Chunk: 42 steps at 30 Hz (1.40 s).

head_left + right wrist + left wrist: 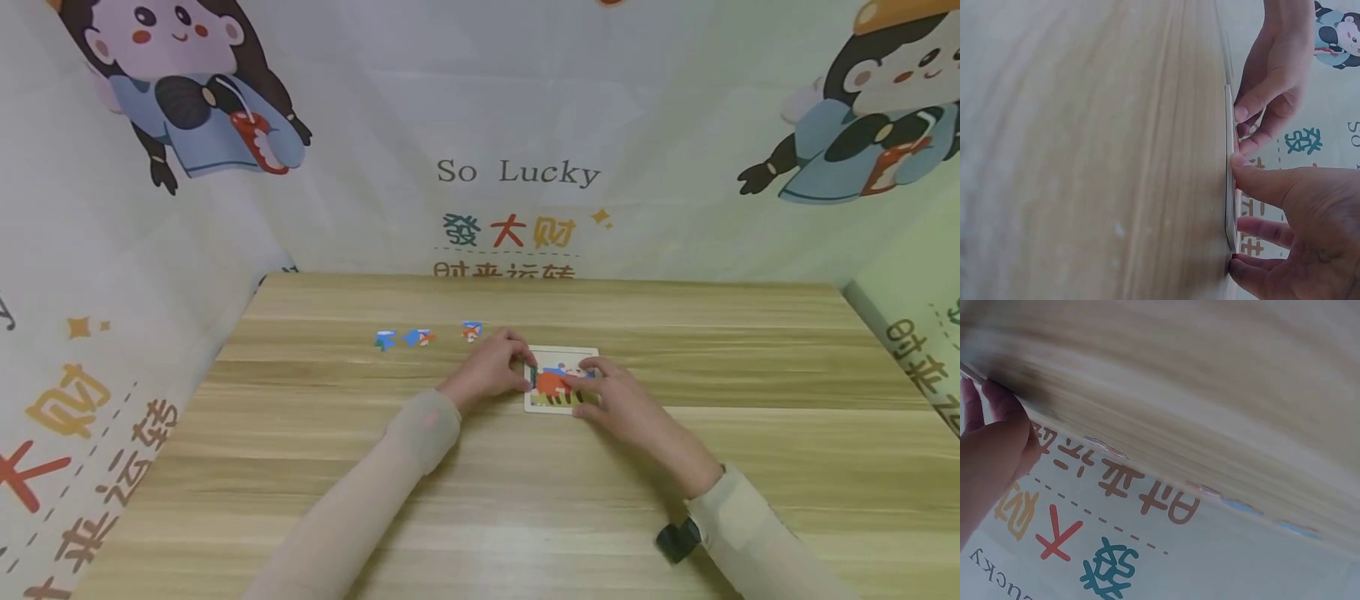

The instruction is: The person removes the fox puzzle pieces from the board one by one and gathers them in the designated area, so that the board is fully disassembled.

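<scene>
Puzzle board (pixel 552 356) lies flat on the wood-grain desk (pixel 517 517), pale rim, pic area part filled: orange-red animal body (pixel 551 384) w/ dark legs on green ground, blue bits above; upper part of board bare & whitish. L hand (pixel 491 367) at board's L edge, thumb & fingers bent, tips touching it by a dark-green strip; can't tell if that grip is clamped on a pc or just pressing. R hand (pixel 624 402) over board's R side, grip spread, fingers apart & fairly straight: one tip on the pic, others at/nr the edges; R wrist view shows both hands' tips touching the board, close tog. 3 loose pcs lie L of board & a bit farther back: fox-like pc (pixel 472 332) nearest to it, blue-&-orange pc (pixel 418 337) farther L, blue-&-green pc (pixel 385 340) farthest L, just beside the 2nd. Pale sleeves (pixel 420 429) on both arms, nearer the person than the board; black wrist device (pixel 678 540) at R cuff, nearer & R of board. Behind board, past desk's far edge: printed backdrop (pixel 525 100) w/ cartoon figs & "So Lucky" txt
</scene>
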Tool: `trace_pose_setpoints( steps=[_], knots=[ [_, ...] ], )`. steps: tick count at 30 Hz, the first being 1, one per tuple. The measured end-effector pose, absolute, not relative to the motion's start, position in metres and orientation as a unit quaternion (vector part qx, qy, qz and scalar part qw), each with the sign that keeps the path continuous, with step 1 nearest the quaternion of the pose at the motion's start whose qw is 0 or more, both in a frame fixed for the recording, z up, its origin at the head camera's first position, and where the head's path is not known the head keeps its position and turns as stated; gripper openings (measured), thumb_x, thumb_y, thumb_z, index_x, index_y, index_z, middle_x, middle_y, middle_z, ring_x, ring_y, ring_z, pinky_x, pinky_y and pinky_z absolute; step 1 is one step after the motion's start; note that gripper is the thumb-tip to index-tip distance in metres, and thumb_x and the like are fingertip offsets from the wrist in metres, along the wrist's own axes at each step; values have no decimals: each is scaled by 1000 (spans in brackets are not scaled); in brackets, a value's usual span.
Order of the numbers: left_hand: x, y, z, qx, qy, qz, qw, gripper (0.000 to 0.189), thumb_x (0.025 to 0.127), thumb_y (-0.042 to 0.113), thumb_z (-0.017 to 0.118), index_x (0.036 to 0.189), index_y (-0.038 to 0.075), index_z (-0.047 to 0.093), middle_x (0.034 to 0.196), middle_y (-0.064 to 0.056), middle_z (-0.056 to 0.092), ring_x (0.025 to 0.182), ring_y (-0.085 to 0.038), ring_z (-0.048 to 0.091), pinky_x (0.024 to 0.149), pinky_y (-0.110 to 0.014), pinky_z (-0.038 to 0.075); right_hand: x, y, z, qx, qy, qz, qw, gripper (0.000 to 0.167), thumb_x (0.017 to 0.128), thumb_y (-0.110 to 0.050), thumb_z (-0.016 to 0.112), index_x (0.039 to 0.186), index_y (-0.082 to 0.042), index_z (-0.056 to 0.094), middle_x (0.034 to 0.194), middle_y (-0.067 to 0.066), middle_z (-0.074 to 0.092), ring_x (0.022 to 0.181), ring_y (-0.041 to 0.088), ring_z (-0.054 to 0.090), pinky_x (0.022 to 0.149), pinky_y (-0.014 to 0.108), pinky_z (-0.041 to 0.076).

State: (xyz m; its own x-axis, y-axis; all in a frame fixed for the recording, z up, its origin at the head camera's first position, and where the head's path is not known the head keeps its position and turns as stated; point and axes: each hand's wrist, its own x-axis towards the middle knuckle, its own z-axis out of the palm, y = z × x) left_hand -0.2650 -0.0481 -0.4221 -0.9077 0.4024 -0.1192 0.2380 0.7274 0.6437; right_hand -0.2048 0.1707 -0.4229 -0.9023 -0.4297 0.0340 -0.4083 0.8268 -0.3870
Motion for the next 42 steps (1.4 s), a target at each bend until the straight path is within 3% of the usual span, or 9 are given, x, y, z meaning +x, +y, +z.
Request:
trace_pose_setpoints(
  steps=[5,9,15,21,33,42],
  knots=[
    [-267,-42,-420,123,916,354,144,18,81,11,80,98,10,72,126,-8,53,115,-25,51,106,-40,41,-204,169,-423,-235,953,-193,11,46,89,-18,74,133,-8,64,134,21,54,119,41,56,99,57,48],
    [-269,-41,-419,104,908,379,149,15,83,11,78,96,8,73,123,-10,55,110,-24,52,104,-40,42,-204,168,-421,-240,952,-188,7,46,89,-17,74,133,-5,63,133,21,54,120,42,56,100,57,48],
    [-270,-45,-418,96,886,420,172,10,86,9,74,95,7,73,105,-7,69,93,-16,56,88,-30,46,-205,167,-422,-246,952,-184,8,47,88,-17,74,132,-4,63,133,23,55,121,44,55,102,58,46],
    [-270,-47,-418,102,881,429,171,7,88,10,73,95,8,73,92,-4,71,81,-11,55,74,-20,42,-204,167,-422,-247,953,-178,11,46,88,-18,74,131,-3,64,133,23,55,122,44,55,103,59,46],
    [-271,-39,-417,28,856,479,192,8,89,2,70,96,0,72,90,-10,72,61,-7,58,57,-16,52,-204,167,-420,-259,950,-172,-6,42,90,-17,73,128,-3,66,130,23,56,119,43,56,100,58,48],
    [-276,-42,-414,-23,824,524,214,15,94,-4,61,107,-7,68,81,-9,65,63,-9,60,56,-16,54,-203,167,-419,-242,954,-175,16,46,91,-19,72,135,-10,62,132,20,55,117,40,56,97,55,49]
  ],
)
